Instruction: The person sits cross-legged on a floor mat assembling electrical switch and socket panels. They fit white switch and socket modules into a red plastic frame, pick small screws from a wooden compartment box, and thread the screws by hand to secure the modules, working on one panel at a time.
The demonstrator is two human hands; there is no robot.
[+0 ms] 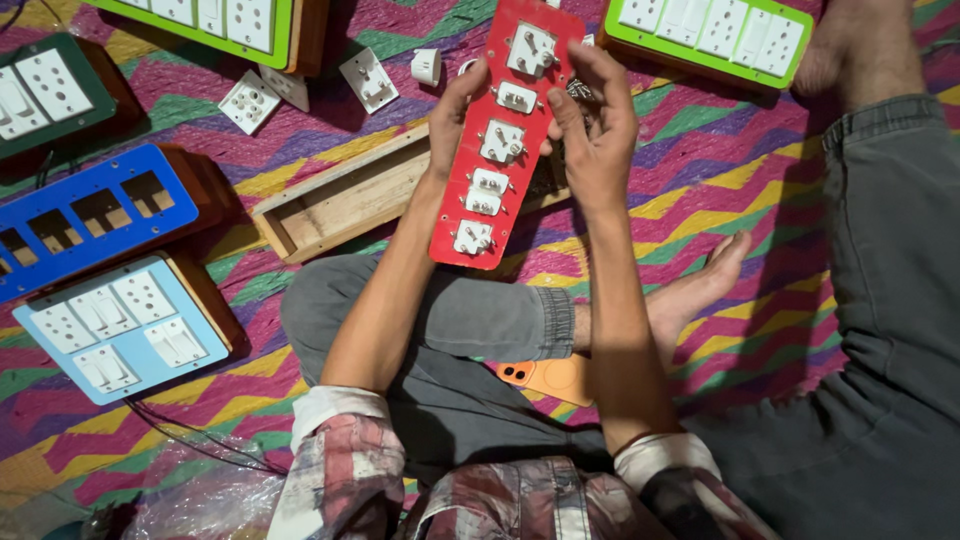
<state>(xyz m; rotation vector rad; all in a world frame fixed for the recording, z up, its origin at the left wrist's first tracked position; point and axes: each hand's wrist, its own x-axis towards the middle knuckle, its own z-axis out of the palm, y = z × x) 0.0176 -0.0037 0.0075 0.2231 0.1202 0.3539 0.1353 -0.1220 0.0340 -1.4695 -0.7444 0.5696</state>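
1. A pale blue switchboard (pixel 120 325) lies flat on the woven mat (pixel 730 180), its glossy plastic face up.
2. Left hand (pixel 455 115) grips the edge of the long red panel (pixel 500 140); right hand (pixel 597 125) clasps the opposite edge, tilted above an open wooden box (pixel 345 200).
3. Only pinched at its edges, the smooth panel could slip, jarring its white sockets.

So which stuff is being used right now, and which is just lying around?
In use: red switch panel, held by left hand and right hand; wooden box beneath it.

Lying about: blue panel, light blue board, green board, loose white sockets, orange phone.
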